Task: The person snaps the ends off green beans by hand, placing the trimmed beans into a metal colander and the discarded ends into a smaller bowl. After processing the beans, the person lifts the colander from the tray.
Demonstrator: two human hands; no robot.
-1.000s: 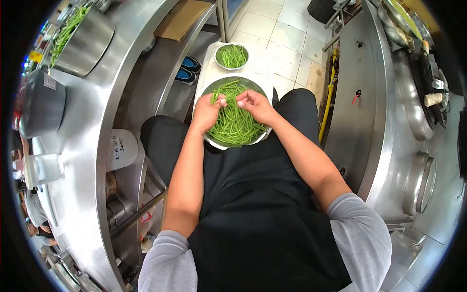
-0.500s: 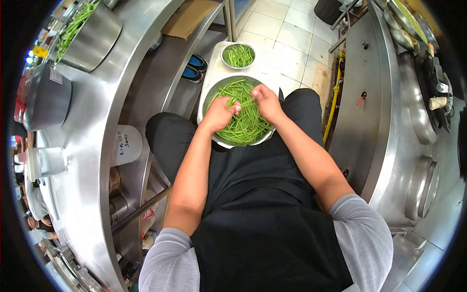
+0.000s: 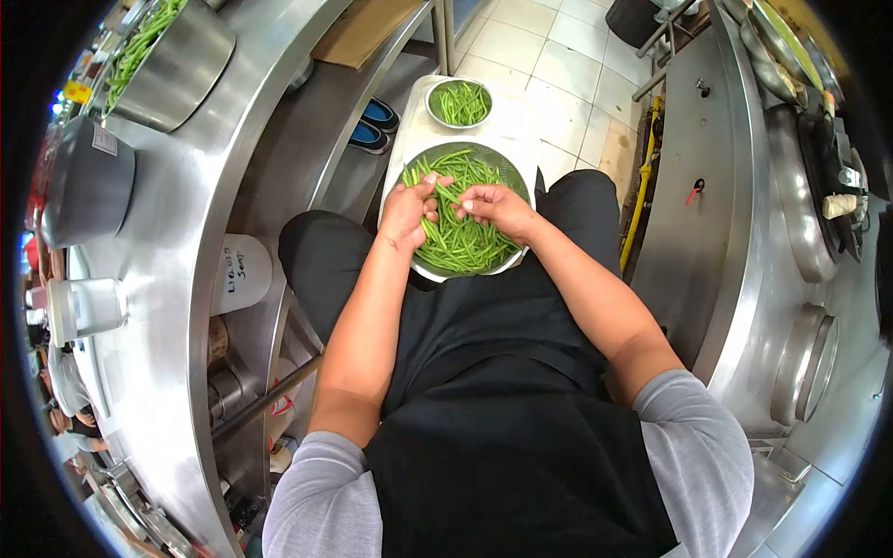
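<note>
Over a large metal colander (image 3: pixel 517 175) heaped with green beans (image 3: pixel 465 246), both hands are close together. My left hand (image 3: pixel 407 212) is closed round a few green beans on the left side of the heap. My right hand (image 3: pixel 498 210) comes in from the right, its thumb and fingers pinched at the end of a bean near my left fingertips. A smaller metal bowl (image 3: pixel 431 104) with more green beans stands just beyond the colander, on the same white surface (image 3: pixel 409 139).
Left, a steel counter (image 3: pixel 167 344) bears a deep pot of beans (image 3: pixel 177 70), a grey container (image 3: pixel 93 186) and a clear tub (image 3: pixel 88 307). Under it are a liquid soap bucket (image 3: pixel 244 274) and shoes (image 3: pixel 369 138). Pans (image 3: pixel 802 195) sit at right.
My right hand has moved left and down, closer to my left hand. The left hand has turned slightly, its fingers now higher. The view has shifted a little.
</note>
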